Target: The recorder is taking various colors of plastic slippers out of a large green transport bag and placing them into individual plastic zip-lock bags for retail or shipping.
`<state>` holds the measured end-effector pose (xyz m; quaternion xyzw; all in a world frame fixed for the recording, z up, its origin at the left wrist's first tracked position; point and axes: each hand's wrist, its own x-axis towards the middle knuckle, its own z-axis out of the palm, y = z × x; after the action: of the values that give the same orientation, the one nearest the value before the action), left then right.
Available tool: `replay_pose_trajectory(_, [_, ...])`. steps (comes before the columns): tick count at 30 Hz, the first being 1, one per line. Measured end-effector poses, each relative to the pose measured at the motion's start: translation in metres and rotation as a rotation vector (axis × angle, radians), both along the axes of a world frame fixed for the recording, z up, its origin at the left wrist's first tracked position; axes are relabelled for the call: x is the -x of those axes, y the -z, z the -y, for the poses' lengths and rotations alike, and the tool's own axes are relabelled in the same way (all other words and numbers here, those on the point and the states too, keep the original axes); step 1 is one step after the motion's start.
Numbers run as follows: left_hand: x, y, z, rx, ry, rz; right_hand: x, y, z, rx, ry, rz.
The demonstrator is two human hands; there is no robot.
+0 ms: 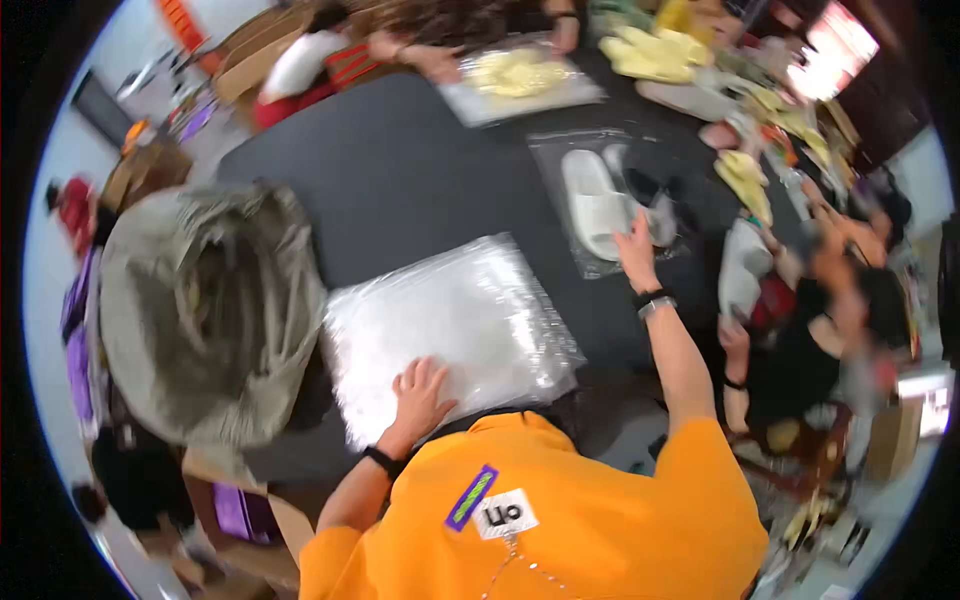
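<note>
Hands on bagged goods at the dark bench [400, 170]

Left hand [420, 395] lies open, flat on the stack of clear plastic bags [450, 325]; right hand [637, 252], fingers spread, presses the clear bag holding white slippers [598, 205] farther right.

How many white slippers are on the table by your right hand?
2: one white slipper lies in the clear bag; a second slipper sits partly under the right hand. Others may be hidden.

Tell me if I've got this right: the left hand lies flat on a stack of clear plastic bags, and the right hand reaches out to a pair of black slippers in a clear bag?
Not quite. The head view shows the slippers are white, not black. The rest holds: the left hand lies flat on the stack of clear plastic bags, and the right hand reaches to the slippers in their clear bag.
</note>
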<state>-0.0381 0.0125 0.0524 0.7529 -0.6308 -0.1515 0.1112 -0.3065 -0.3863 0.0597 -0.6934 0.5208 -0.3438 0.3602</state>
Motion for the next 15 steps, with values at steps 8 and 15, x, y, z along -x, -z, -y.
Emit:
replay_pose_trajectory(8, [-0.017, 0.017, -0.035, -0.18, -0.13, 0.017, -0.082, 0.002, -0.22, 0.486, -0.983, -0.583])
replay_pose_trajectory(15, [-0.01, 0.034, -0.036, -0.093, -0.123, 0.098, -0.071, 0.054, -0.257, 0.555, -1.153, -0.621])
